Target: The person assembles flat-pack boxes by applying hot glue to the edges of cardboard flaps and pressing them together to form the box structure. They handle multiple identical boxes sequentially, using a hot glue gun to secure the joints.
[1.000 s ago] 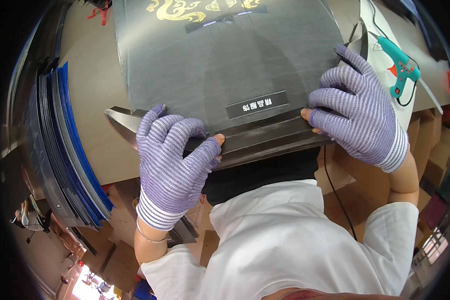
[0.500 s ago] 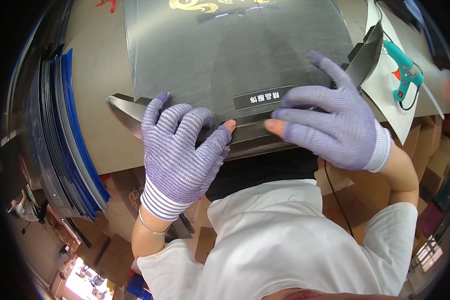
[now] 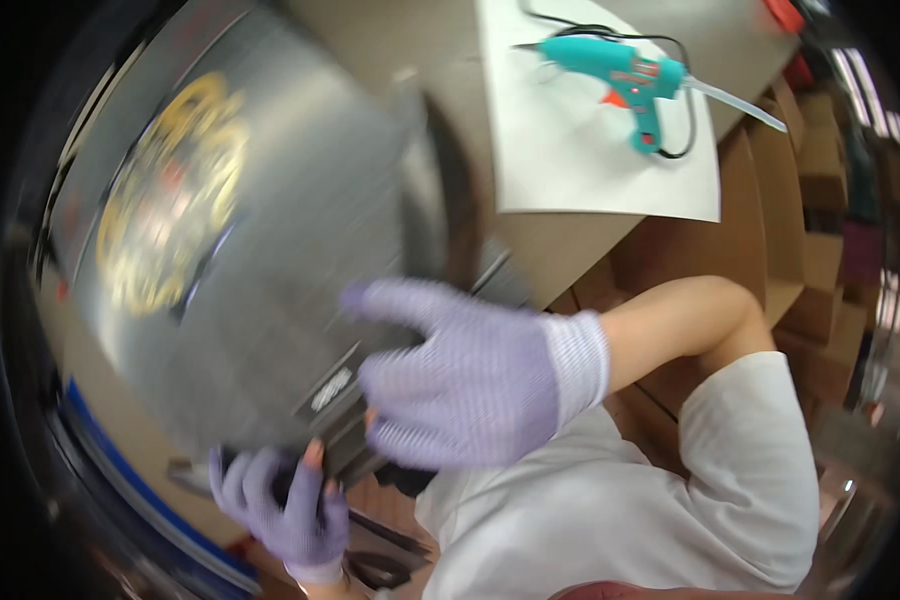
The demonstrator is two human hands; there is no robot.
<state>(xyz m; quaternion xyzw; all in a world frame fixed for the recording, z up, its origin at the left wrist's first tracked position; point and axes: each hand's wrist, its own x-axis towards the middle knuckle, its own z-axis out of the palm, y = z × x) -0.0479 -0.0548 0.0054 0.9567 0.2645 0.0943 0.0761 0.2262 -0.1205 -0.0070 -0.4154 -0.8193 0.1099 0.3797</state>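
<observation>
A dark grey printed board (image 3: 280, 310), smooth with a gold design and a small black label (image 3: 330, 388) at its near edge, lies in front of me. At that near edge my left hand (image 3: 285, 510), in a purple striped glove with a bare thumb tip, is bent round the board with the thumb on top. My right hand (image 3: 460, 375), gloved alike, reaches over the board beside the label, index finger stretched out and the others slightly bent; its thumb is mostly hidden. A curved dark side flap (image 3: 435, 190) stands up, blurred, beyond this hand.
A teal glue gun (image 3: 620, 75) with a glue stick and black cord lies on a white sheet (image 3: 540, 180) on the table (image 3: 440, 45), to the right. Stacked blue-edged boards (image 3: 150, 500) are at the lower left. Cardboard boxes (image 3: 770, 220) stand beyond the table's right edge.
The whole view has turned, so the board now slants to the left and the glue gun shows nearer the middle. Both hands stay at the board's near edge.
</observation>
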